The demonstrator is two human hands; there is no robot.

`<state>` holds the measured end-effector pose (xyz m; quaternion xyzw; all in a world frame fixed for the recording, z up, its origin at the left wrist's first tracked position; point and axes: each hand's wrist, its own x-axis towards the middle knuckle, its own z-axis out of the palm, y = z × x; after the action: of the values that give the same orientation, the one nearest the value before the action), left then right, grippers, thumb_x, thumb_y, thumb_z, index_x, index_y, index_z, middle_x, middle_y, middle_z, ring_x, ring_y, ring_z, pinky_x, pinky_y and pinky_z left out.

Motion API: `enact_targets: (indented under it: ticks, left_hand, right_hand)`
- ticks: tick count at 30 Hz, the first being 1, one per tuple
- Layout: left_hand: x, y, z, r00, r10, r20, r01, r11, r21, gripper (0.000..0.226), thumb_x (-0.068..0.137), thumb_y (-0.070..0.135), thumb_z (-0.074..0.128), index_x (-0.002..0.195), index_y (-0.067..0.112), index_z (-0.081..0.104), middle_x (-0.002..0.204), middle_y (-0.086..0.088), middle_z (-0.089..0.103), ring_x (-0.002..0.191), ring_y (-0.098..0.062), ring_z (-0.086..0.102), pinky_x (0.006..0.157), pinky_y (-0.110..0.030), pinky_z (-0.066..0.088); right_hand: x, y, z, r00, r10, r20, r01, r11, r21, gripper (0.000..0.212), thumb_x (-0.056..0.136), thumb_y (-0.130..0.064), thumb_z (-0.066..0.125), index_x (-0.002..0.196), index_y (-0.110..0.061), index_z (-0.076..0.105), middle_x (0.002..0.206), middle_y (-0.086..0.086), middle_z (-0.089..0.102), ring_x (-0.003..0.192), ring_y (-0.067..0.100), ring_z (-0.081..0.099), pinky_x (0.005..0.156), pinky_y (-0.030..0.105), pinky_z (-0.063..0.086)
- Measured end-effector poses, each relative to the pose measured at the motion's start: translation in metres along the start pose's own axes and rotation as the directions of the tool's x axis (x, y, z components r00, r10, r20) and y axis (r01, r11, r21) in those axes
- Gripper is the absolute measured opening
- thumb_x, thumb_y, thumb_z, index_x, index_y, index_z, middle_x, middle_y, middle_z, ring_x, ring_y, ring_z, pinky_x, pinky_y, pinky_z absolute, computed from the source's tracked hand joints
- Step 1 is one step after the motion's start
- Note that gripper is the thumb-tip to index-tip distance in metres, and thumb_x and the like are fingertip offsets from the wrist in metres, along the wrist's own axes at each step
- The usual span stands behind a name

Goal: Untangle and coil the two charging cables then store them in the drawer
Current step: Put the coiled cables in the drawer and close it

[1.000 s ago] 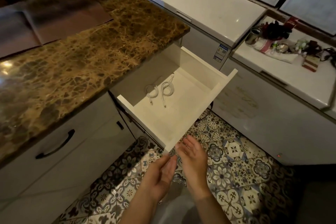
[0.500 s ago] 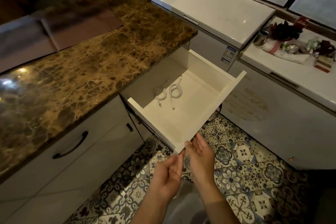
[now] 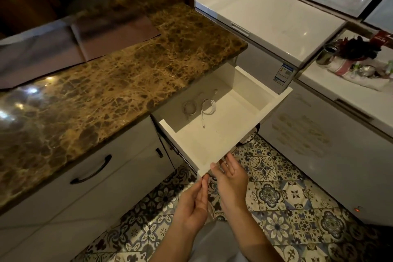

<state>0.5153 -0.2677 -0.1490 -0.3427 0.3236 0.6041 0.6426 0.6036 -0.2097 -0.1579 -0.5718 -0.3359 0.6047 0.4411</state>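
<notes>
A white drawer (image 3: 214, 158) stands pulled out from under the marble counter. Two coiled white charging cables lie side by side on its floor: the left cable (image 3: 190, 108) in the counter's shadow, the right cable (image 3: 209, 107) with one end trailing toward me. My left hand (image 3: 192, 206) is open with fingertips just under the drawer's front corner. My right hand (image 3: 230, 178) is open, palm up, fingers touching the drawer's front edge. Neither hand holds anything.
A brown marble counter (image 3: 102, 91) runs along the left, above cabinet doors with a black handle (image 3: 91, 173). White chest freezers (image 3: 268, 17) stand behind and right of the drawer; one carries cluttered items (image 3: 353, 57). Patterned tiles (image 3: 276, 198) cover the floor.
Both hands have risen from below the drawer to its front corner; the right fingers now touch the front edge. The cables lie as before.
</notes>
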Motion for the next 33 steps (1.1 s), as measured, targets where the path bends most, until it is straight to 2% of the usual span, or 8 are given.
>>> enact_targets:
  ticks: [2, 6, 11, 16, 20, 24, 28, 33]
  left_hand:
    - [0.001, 0.004, 0.004, 1.0, 0.027, 0.013, -0.027, 1.0, -0.003, 0.034, 0.079, -0.008, 0.062, 0.112, -0.015, 0.063, 0.094, -0.029, 0.076, 0.074, -0.03, 0.079, 0.072, -0.034, 0.061]
    - [0.009, 0.014, 0.009, 0.999, 0.048, 0.01, -0.048, 0.998, -0.048, 0.021, 0.094, -0.005, 0.056, 0.112, -0.013, 0.064, 0.092, -0.028, 0.076, 0.072, -0.029, 0.079, 0.073, -0.037, 0.061]
    - [0.015, 0.022, 0.014, 0.997, 0.074, 0.008, -0.073, 0.996, -0.048, 0.02, 0.093, -0.005, 0.057, 0.11, -0.013, 0.065, 0.093, -0.026, 0.077, 0.073, -0.027, 0.079, 0.073, -0.035, 0.061]
    - [0.019, 0.025, 0.02, 0.993, 0.114, -0.016, -0.114, 0.989, -0.093, 0.016, 0.097, -0.003, 0.054, 0.105, -0.012, 0.065, 0.104, -0.025, 0.072, 0.068, -0.026, 0.079, 0.072, -0.034, 0.061]
    - [0.024, 0.028, 0.023, 0.988, 0.149, -0.039, -0.153, 0.982, -0.112, 0.017, 0.098, -0.003, 0.054, 0.109, -0.012, 0.064, 0.099, -0.025, 0.073, 0.073, -0.027, 0.079, 0.072, -0.034, 0.061]
    - [0.027, 0.031, 0.028, 0.985, 0.172, -0.028, -0.174, 0.974, -0.142, 0.016, 0.098, -0.002, 0.054, 0.105, -0.011, 0.065, 0.087, -0.025, 0.077, 0.069, -0.025, 0.079, 0.074, -0.036, 0.06]
    - [0.033, 0.033, 0.03, 0.982, 0.188, -0.028, -0.19, 0.963, -0.192, 0.018, 0.098, 0.001, 0.056, 0.109, -0.009, 0.065, 0.103, -0.022, 0.072, 0.069, -0.024, 0.079, 0.074, -0.034, 0.061]
    - [0.037, 0.034, 0.034, 0.978, 0.203, -0.04, -0.207, 0.959, -0.192, 0.018, 0.096, 0.003, 0.059, 0.11, -0.005, 0.067, 0.11, -0.019, 0.071, 0.07, -0.023, 0.079, 0.074, -0.035, 0.06]
  right_hand:
    - [0.004, -0.001, 0.007, 1.0, -0.015, 0.012, 0.016, 1.0, -0.025, 0.057, 0.085, 0.009, 0.073, 0.135, -0.016, 0.062, 0.114, -0.013, 0.071, 0.112, 0.002, 0.066, 0.085, 0.02, 0.057]
    - [0.012, 0.0, 0.019, 0.998, -0.053, 0.032, 0.056, 0.996, -0.075, 0.055, 0.085, 0.004, 0.075, 0.133, -0.017, 0.063, 0.117, -0.011, 0.072, 0.116, 0.007, 0.066, 0.087, 0.021, 0.057]
    - [0.021, 0.001, 0.03, 0.999, -0.038, 0.028, 0.041, 0.994, -0.098, 0.058, 0.084, 0.001, 0.077, 0.137, -0.016, 0.059, 0.116, -0.012, 0.067, 0.12, 0.012, 0.063, 0.078, 0.013, 0.055]
    - [0.032, -0.004, 0.034, 0.997, -0.008, 0.081, 0.019, 0.99, -0.142, 0.057, 0.084, 0.002, 0.077, 0.136, -0.014, 0.059, 0.104, -0.026, 0.06, 0.097, -0.011, 0.061, 0.067, 0.006, 0.051]
    - [0.043, -0.003, 0.038, 0.993, 0.024, 0.119, -0.007, 0.99, -0.14, 0.049, 0.083, 0.002, 0.077, 0.125, -0.021, 0.064, 0.107, -0.014, 0.07, 0.095, -0.013, 0.067, 0.069, 0.011, 0.054]
    - [0.053, -0.001, 0.045, 0.989, 0.072, 0.128, -0.06, 0.994, -0.095, 0.056, 0.081, 0.0, 0.08, 0.132, -0.016, 0.062, 0.121, -0.001, 0.071, 0.112, 0.004, 0.067, 0.083, 0.025, 0.06]
    - [0.061, 0.002, 0.051, 0.985, 0.102, 0.139, -0.086, 0.99, -0.116, 0.063, 0.079, -0.003, 0.082, 0.136, -0.015, 0.058, 0.127, 0.003, 0.069, 0.12, 0.016, 0.065, 0.093, 0.037, 0.06]
    - [0.067, 0.001, 0.057, 0.978, 0.131, 0.165, -0.107, 0.984, -0.143, 0.071, 0.079, -0.005, 0.083, 0.142, -0.014, 0.052, 0.133, 0.006, 0.065, 0.124, 0.017, 0.063, 0.091, 0.031, 0.06]
